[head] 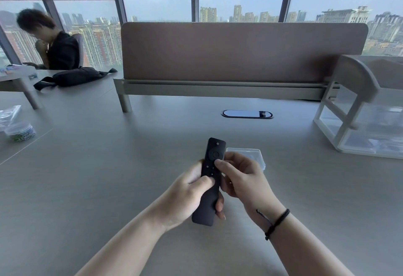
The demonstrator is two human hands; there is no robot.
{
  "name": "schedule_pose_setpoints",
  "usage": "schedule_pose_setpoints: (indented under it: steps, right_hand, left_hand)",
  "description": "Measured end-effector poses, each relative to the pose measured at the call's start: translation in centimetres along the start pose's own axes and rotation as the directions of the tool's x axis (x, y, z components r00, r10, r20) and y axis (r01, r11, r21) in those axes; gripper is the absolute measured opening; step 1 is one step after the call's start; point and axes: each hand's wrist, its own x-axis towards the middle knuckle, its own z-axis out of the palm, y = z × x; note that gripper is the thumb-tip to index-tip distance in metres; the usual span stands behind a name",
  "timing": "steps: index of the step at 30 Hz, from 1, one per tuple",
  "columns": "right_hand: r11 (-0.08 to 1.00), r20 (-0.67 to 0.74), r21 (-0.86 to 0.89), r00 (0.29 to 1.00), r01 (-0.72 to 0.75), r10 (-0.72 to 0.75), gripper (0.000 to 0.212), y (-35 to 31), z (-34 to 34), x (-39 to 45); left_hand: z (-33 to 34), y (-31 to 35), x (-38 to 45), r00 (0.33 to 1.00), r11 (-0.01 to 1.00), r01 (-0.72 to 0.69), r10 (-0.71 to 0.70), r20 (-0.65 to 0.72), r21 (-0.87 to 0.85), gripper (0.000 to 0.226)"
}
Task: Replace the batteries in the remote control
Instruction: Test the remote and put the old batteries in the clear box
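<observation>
A slim black remote control [212, 156] is held above the grey desk [109, 166], button side up, its top pointing away from me. My left hand [185, 197] wraps its lower half, thumb lying across the front. My right hand [242, 177] grips its right edge near the middle, thumb resting on the buttons below the round pad. A small clear plastic box [250, 152] lies on the desk just behind my right hand, partly hidden by it. No batteries are visible.
A brown divider panel [239, 53] stands across the back of the desk, with an oval cable port [247, 114] before it. A white shelf organiser [359, 112] stands at right. A plastic bag and jar [19, 132] sit far left. A person [54, 44] sits at back left, behind a black bag [76, 77].
</observation>
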Motion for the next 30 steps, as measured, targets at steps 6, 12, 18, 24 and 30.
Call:
schedule_pose_setpoints:
  steps: [6, 12, 18, 24, 30]
  right_hand:
    - [0.993, -0.019, -0.104, 0.999, 0.047, -0.05, 0.013, 0.0, -0.1, -0.2]
    - [0.99, -0.014, -0.124, 0.998, 0.066, -0.068, 0.015, -0.3, 0.1, -0.3]
    - [0.994, 0.048, -0.085, 0.997, 0.072, -0.069, 0.013, -0.7, 0.4, -0.7]
    - [0.998, 0.178, -0.044, 0.984, 0.037, -0.028, 0.016, -1.0, 1.0, -1.3]
    - [0.998, 0.155, -0.064, 0.988, 0.02, -0.01, 0.02, -0.8, 0.8, -1.1]
  left_hand:
    - [0.3, 0.1, -0.2, 0.999, 0.999, 0.013, -0.015, 0.03, 0.038, 0.021]
    - [0.3, 0.2, -0.1, 0.998, 0.998, 0.054, -0.055, 0.019, 0.007, 0.034]
    - [0.2, 0.5, 0.0, 0.994, 0.987, 0.1, -0.103, -0.019, -0.123, 0.034]
    - [0.1, 0.7, 0.1, 0.978, 0.975, 0.137, -0.161, -0.132, -0.173, 0.047]
    - [0.2, 0.7, 0.0, 0.976, 0.973, 0.15, -0.174, -0.13, -0.176, 0.052]
